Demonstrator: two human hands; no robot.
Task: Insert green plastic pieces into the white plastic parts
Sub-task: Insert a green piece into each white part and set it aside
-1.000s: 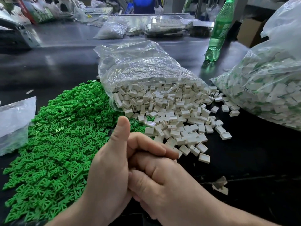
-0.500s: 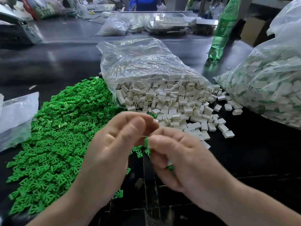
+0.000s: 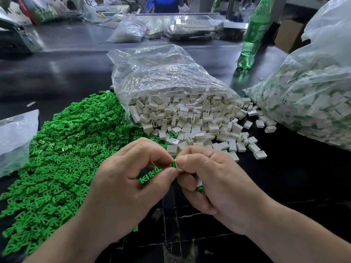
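Left hand point(image 3: 125, 183) grip pinching green plastic piece point(image 3: 173, 164), right hand point(image 3: 220, 181) grip pinching white plastic part point(image 3: 177, 166), green heap point(image 3: 62, 158) nine o'clock.

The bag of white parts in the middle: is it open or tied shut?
Open. The bag lies on its side, and white parts spill out of its wide mouth onto the dark table.

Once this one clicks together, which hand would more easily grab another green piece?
Left. The left hand, pinching a green piece, sits at the green pile; the right hand, gripping a white part, is nearer the white heap.
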